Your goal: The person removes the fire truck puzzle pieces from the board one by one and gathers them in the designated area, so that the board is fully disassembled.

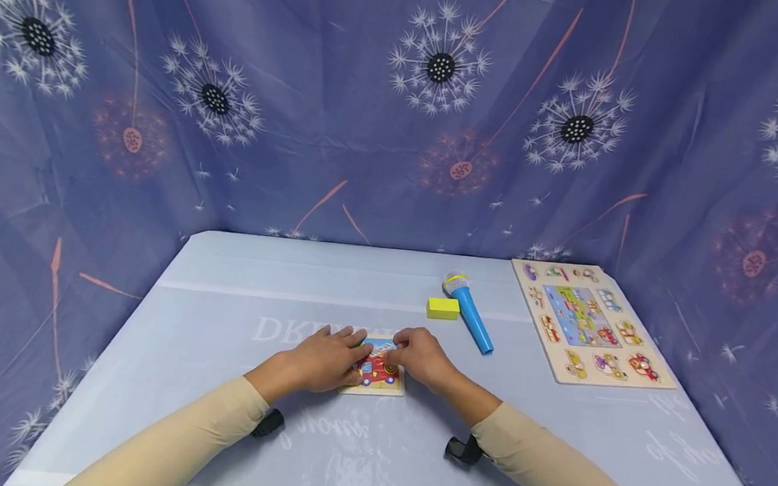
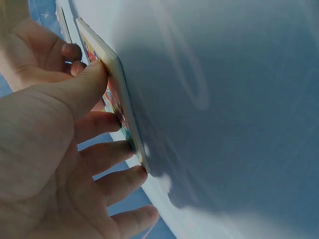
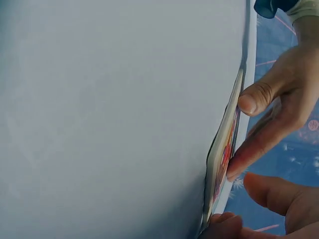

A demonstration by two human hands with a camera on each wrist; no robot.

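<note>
A small wooden puzzle board with a red fire truck picture lies flat on the table. My left hand rests over its left side with fingers spread. The left wrist view shows the left thumb on the picture side near one edge and several fingertips along the board. My right hand is at the board's upper right corner with bent fingers. In the right wrist view, its thumb stands off the board while a curled finger overlaps the corner. I cannot tell whether it pinches anything.
Beyond the hands lie a yellow block and a blue toy microphone. A larger wooden puzzle board with vehicle pieces is at the back right. Dandelion-print curtains border the table. Black devices are strapped at the wrists.
</note>
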